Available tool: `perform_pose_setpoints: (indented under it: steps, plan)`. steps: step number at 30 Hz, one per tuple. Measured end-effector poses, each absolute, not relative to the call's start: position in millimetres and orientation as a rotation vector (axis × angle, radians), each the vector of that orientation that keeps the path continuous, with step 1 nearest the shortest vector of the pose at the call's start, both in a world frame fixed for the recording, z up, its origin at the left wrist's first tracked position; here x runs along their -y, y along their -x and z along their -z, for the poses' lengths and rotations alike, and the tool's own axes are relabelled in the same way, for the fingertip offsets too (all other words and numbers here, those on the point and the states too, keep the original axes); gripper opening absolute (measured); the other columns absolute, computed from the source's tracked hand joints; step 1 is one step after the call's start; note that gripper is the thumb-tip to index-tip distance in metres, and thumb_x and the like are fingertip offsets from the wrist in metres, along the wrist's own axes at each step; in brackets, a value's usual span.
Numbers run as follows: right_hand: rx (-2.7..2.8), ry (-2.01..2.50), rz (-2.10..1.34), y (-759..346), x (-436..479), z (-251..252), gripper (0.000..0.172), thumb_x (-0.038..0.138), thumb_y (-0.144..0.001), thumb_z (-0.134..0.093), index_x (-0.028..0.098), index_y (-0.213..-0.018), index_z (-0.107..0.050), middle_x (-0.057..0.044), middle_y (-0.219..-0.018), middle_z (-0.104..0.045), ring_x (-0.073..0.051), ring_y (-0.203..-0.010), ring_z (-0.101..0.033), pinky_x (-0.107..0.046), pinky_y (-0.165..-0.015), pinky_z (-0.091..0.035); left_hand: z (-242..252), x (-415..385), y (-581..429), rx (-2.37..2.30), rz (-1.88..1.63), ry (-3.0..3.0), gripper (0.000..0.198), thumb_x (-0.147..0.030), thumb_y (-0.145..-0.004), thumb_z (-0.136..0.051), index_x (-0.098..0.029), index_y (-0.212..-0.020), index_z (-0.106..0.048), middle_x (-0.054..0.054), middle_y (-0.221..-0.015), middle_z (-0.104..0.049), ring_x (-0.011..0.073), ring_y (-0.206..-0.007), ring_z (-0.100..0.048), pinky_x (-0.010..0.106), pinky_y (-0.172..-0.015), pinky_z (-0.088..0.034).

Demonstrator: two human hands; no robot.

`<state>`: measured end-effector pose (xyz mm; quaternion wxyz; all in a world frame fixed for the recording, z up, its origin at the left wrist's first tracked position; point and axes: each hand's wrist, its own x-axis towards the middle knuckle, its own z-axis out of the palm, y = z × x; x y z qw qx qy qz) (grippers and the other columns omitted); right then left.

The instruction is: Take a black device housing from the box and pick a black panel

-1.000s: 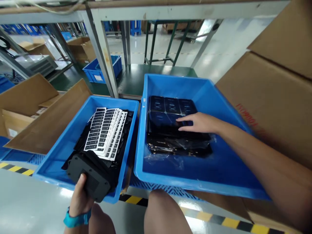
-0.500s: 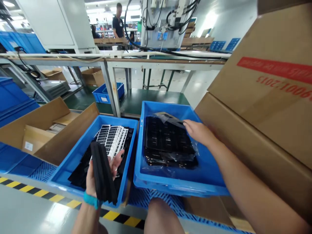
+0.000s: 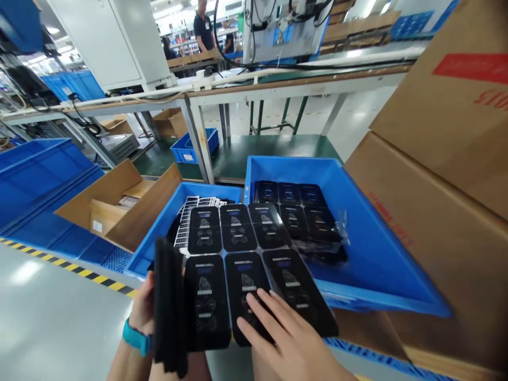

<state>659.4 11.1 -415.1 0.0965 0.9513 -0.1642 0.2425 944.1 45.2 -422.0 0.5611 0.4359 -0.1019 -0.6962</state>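
My left hand (image 3: 142,309) grips an upright stack of black sheets (image 3: 169,301), seen edge-on, at the front of the view. My right hand (image 3: 289,338) rests its spread fingers on a black printed sheet (image 3: 246,270), holding it over the near edge of the bins, with its left edge against the stack. The sheet is divided into rounded panels and hides much of both bins. Behind it, the right blue bin (image 3: 357,264) holds a pile of similar black sheets (image 3: 293,206) with clear plastic film (image 3: 341,233). White-and-black label strips (image 3: 190,217) lie in the left blue bin (image 3: 159,243).
Large cardboard cartons (image 3: 436,159) rise on the right. An open carton (image 3: 119,211) and blue crates (image 3: 39,196) stand on the left, above yellow-and-black floor tape (image 3: 79,273). A green-topped bench (image 3: 270,148) holds the bins' far side. A person (image 3: 203,26) stands far behind.
My right hand has come toward me from the right bin with a black printed sheet. The pile beneath now shows its panels, and the view has tilted up slightly. My left hand still grips the stack.
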Motion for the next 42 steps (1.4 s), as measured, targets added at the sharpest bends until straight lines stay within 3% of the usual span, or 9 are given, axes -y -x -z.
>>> perform_pose_setpoints:
  steps: [4,10,15,19,22,28,33,38,42]
  plan:
    - [0.81,-2.964,-1.116,-638.8,-19.9,440.5,0.033,0.035,-0.08,-0.054,0.024,-0.111,-0.059,-0.006,-0.117,-0.06,-0.026,-0.113,-0.054,-0.043,-0.091,-0.051,429.7,-56.3,-941.1,0.268,1.844,-1.135,0.023,-0.025,-0.067,-0.075,-0.013,-0.086,-0.07,0.007,-0.073,-0.071,0.0214,-0.068,-0.068,0.027,-0.065,-0.054]
    - [2.878,-1.764,-2.049,-604.0,-29.4,469.4,0.059,0.051,-0.071,-0.06,0.024,-0.121,-0.048,-0.012,-0.106,-0.061,-0.027,-0.094,-0.061,-0.045,-0.081,-0.052,451.5,-56.7,-937.9,0.35,1.846,-1.088,0.023,-0.026,-0.067,-0.075,-0.014,-0.086,-0.069,0.006,-0.074,-0.072,0.0222,-0.072,-0.069,0.028,-0.071,-0.055]
    - [3.552,-2.076,-2.099,-603.0,-47.8,468.1,0.046,0.045,-0.064,-0.071,0.018,-0.1,-0.059,-0.008,-0.088,-0.068,-0.022,-0.08,-0.065,-0.037,-0.077,-0.054,463.1,-64.1,-941.4,0.291,1.857,-1.094,0.032,-0.022,-0.068,-0.074,-0.013,-0.098,-0.066,0.008,-0.082,-0.072,0.0273,-0.088,-0.067,0.033,-0.083,-0.054]
    - [3.419,-1.986,-2.335,-602.5,-55.8,475.3,0.039,0.04,-0.065,-0.073,0.018,-0.095,-0.062,-0.007,-0.088,-0.068,-0.021,-0.079,-0.065,-0.036,-0.079,-0.053,467.0,-68.1,-931.0,0.234,1.806,-1.15,0.026,-0.02,-0.066,-0.075,-0.014,-0.089,-0.067,0.004,-0.067,-0.071,0.0225,-0.069,-0.069,0.026,-0.068,-0.058]
    - [3.297,-1.983,-2.365,-600.4,-54.6,476.2,0.035,0.039,-0.065,-0.072,0.019,-0.092,-0.064,-0.007,-0.085,-0.069,-0.022,-0.078,-0.065,-0.037,-0.076,-0.055,463.5,-69.0,-923.0,0.177,1.782,-1.193,0.023,-0.02,-0.068,-0.073,-0.013,-0.09,-0.067,0.007,-0.074,-0.072,0.0222,-0.067,-0.069,0.026,-0.063,-0.058]
    - [3.061,-2.147,-2.155,-602.2,-51.3,461.8,0.032,0.041,-0.067,-0.07,0.02,-0.09,-0.066,-0.007,-0.089,-0.069,-0.024,-0.085,-0.065,-0.038,-0.083,-0.054,449.6,-66.0,-920.1,0.084,1.921,-1.103,0.029,-0.025,-0.08,-0.062,-0.01,-0.104,-0.065,0.011,-0.083,-0.072,0.0251,-0.077,-0.069,0.032,-0.077,-0.057]
    - [2.975,-1.985,-2.466,-599.7,-47.9,476.3,0.031,0.041,-0.067,-0.07,0.02,-0.089,-0.064,-0.005,-0.083,-0.069,-0.02,-0.075,-0.065,-0.036,-0.074,-0.057,443.5,-63.4,-918.9,0.082,1.982,-1.055,0.026,-0.027,-0.081,-0.061,-0.011,-0.1,-0.067,0.012,-0.084,-0.072,0.0278,-0.087,-0.067,0.038,-0.086,-0.053]
    - [3.004,-2.031,-2.373,-593.9,-41.1,470.6,0.034,0.039,-0.066,-0.071,0.02,-0.093,-0.064,-0.006,-0.085,-0.069,-0.02,-0.08,-0.065,-0.036,-0.078,-0.055,441.3,-59.8,-915.7,0.075,2.04,-1.003,0.03,-0.032,-0.083,-0.058,-0.013,-0.103,-0.067,0.011,-0.087,-0.071,0.0285,-0.092,-0.065,0.041,-0.091,-0.049]
    - [3.294,-1.328,-2.972,-598.3,-41.7,466.4,0.027,0.031,-0.054,-0.08,0.019,-0.071,-0.063,0.002,-0.059,-0.06,-0.011,-0.053,-0.058,-0.024,-0.055,-0.055,442.0,-59.8,-906.3,0.066,1.995,-0.961,0.032,-0.041,-0.084,-0.055,-0.013,-0.092,-0.07,0.008,-0.086,-0.072,0.0258,-0.087,-0.067,0.037,-0.085,-0.052]
